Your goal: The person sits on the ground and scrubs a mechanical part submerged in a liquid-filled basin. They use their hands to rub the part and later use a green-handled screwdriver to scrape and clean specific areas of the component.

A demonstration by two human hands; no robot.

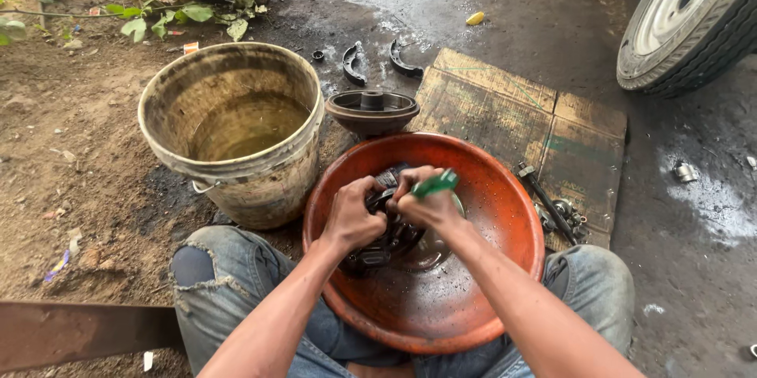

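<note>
From the head camera, looking down between two knees in torn blue jeans, a wide, shallow orange-red plastic basin point(489, 189) sits on the ground just in front of the person, its near rim against the legs. Inside it, left of centre, lies a dark, greasy metal machine part point(388, 242) — round and ribbed as far as it shows, with a little murky liquid pooled beside it. The left hand point(351, 216) is curled over the part's upper left edge, fingers closed on it. The right hand point(426, 203) is closed around a small green-handled tool point(435, 183), whose handle sticks out above the knuckles; its working end is hidden against the part. The two hands are close together, nearly touching. Left of the basin stands a grimy cream plastic bucket point(272, 177) partly filled with cloudy brownish water. Just behind the basin rests a dark round metal drum point(371, 109) — and beyond it two curved black brake shoes point(377, 61) lie on the wet ground. A flattened brown cardboard sheet point(512, 114) lies to the right, and a white-rimmed vehicle wheel point(694, 19) is at the upper right.
</note>
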